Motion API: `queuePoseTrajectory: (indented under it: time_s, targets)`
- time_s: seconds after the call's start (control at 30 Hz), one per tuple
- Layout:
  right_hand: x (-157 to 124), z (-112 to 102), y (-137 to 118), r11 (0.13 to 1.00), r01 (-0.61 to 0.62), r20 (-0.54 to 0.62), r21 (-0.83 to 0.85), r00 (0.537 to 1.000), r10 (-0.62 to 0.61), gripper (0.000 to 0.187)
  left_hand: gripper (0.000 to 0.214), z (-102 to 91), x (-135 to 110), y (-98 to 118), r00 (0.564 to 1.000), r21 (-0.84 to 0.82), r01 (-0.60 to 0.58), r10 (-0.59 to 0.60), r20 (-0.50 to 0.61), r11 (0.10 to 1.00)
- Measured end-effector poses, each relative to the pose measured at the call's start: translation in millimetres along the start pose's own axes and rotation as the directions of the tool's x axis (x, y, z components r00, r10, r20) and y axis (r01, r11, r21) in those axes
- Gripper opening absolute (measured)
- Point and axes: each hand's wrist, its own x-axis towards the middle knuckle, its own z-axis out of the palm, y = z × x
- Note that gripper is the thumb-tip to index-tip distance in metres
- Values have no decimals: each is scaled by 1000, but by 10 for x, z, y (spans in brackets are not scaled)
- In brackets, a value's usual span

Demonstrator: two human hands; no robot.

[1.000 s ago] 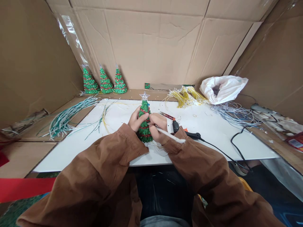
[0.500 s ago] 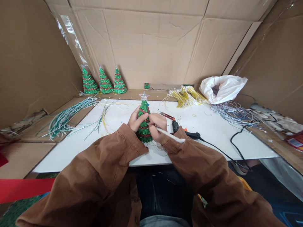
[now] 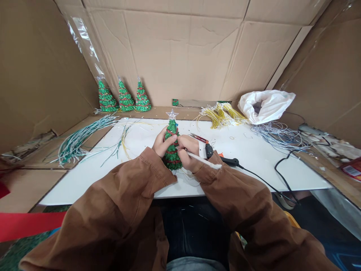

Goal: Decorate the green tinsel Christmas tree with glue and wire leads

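L hand (image 3: 161, 145) wrapped round mini Xmas tree (image 3: 172, 155), thumb across front, prob. steadying it upright at worktop (image 3: 239, 177) ctr front. R hand (image 3: 188, 148) grip pinches white stick (image 3: 203, 160) pen-style, prob. for fine control; tip hidden by fingers, can't tell if touching tree. Glue gun (image 3: 231, 162) + red-handled snips (image 3: 199, 138) by R wrist, presumably for quick reach. Vs 0.5 s ago: hardly any diff; hands, tree, stick same pose.
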Motion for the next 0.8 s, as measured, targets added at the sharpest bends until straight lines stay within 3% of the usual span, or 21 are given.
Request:
queuePoseTrajectory:
  time_s: [0.5,0.8]
  targets:
    - [-16,51,40,999,33,-58,31,998,-31,23,37,-8,13,-7,1000,10,-18,18,-4,1000]
    - [-7,20,4,999,24,-30,23,999,-24,23,38,-3,16,-2,1000,0,-10,10,-2,1000]
